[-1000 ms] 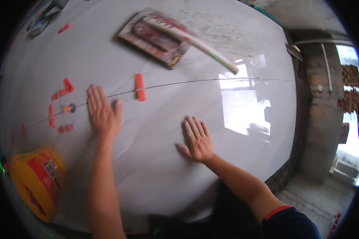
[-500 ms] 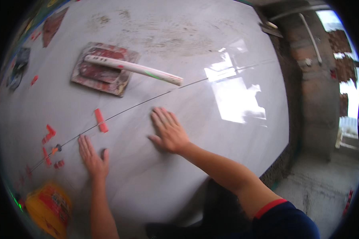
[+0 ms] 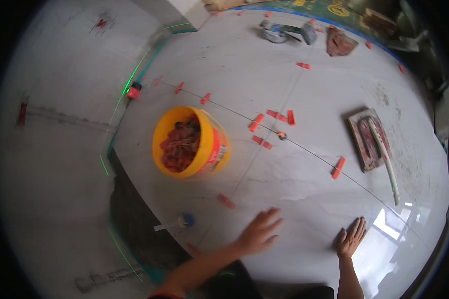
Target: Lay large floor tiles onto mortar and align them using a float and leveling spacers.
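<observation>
My left hand (image 3: pixel 258 233) hovers over the pale, glossy tile floor (image 3: pixel 294 184), empty, with its fingers spread and slightly blurred. My right hand (image 3: pixel 351 239) lies flat on a tile below the long dark joint, palm down with the thumb apart. Ahead of it a red wedge (image 3: pixel 338 168) sits across that joint. Beyond the joint on the right lies a flat, red-stained pad tool (image 3: pixel 362 150) with a long white handle. A small orange-and-black tile spacer (image 3: pixel 282 135) stands where the joints cross, ringed by several red wedges (image 3: pixel 277 115).
A yellow bucket (image 3: pixel 160 130) full of red wedges stands left of centre. Near it are a blue-topped object (image 3: pixel 185 220) and a red device (image 3: pixel 134 90) beside a green laser line. A power tool (image 3: pixel 284 33) and a reddish flat piece (image 3: pixel 340 42) lie at the back.
The view has swung left, bringing the whole bucket and the left wall into sight. My left hand has come up off the tile, while my right hand still lies flat on it.
</observation>
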A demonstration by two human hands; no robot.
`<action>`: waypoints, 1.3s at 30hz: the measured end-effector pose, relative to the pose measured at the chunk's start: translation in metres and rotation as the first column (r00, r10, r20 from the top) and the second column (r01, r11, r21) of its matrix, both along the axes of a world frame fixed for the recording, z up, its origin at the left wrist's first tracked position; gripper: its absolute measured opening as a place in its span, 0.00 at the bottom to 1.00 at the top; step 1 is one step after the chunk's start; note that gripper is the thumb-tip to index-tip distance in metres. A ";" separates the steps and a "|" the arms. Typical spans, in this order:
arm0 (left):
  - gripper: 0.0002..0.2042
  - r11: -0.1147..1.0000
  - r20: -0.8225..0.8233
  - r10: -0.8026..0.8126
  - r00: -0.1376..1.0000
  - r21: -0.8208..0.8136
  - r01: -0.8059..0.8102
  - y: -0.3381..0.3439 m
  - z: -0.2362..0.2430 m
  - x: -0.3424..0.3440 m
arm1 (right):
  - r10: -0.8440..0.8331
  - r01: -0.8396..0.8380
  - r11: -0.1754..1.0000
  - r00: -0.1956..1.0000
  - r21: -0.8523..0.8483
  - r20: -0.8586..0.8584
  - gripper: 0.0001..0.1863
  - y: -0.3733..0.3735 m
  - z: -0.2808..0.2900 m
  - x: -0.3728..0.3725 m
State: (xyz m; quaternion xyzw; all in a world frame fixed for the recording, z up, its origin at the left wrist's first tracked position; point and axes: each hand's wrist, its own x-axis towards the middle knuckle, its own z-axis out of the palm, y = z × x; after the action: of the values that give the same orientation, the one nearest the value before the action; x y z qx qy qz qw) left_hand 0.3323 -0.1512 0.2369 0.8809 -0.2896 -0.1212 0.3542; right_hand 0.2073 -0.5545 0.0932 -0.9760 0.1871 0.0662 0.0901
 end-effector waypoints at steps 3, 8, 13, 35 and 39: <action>0.20 0.934 0.327 0.340 0.882 -0.006 -0.358 0.122 0.083 0.060 | -0.049 0.054 0.997 0.994 -0.052 0.098 0.50 0.041 -0.004 0.017; 0.12 0.672 0.496 0.430 0.755 0.382 -0.634 0.276 0.139 0.206 | 0.068 -0.066 0.997 0.996 -0.030 0.052 0.49 0.161 0.000 0.055; 0.13 0.414 0.159 0.420 0.893 0.842 -0.345 0.296 0.091 0.284 | 0.038 -0.035 0.999 0.995 -0.033 0.096 0.46 0.184 -0.002 0.071; 0.26 0.663 0.081 0.677 0.731 0.364 -0.655 0.294 0.150 0.255 | -0.009 0.001 0.998 0.990 0.056 0.139 0.47 0.194 0.004 0.073; 0.25 0.769 -0.025 0.639 0.769 -0.004 -0.639 0.225 0.149 0.240 | -0.058 0.051 0.997 0.989 0.056 0.138 0.46 0.182 0.005 0.067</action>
State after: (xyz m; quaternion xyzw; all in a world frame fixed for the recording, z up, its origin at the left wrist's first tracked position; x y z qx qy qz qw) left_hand 0.5718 0.0735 0.3858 0.9233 0.0302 -0.0018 0.3829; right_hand 0.2744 -0.3728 0.0979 -0.9700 0.2050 0.0001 0.1305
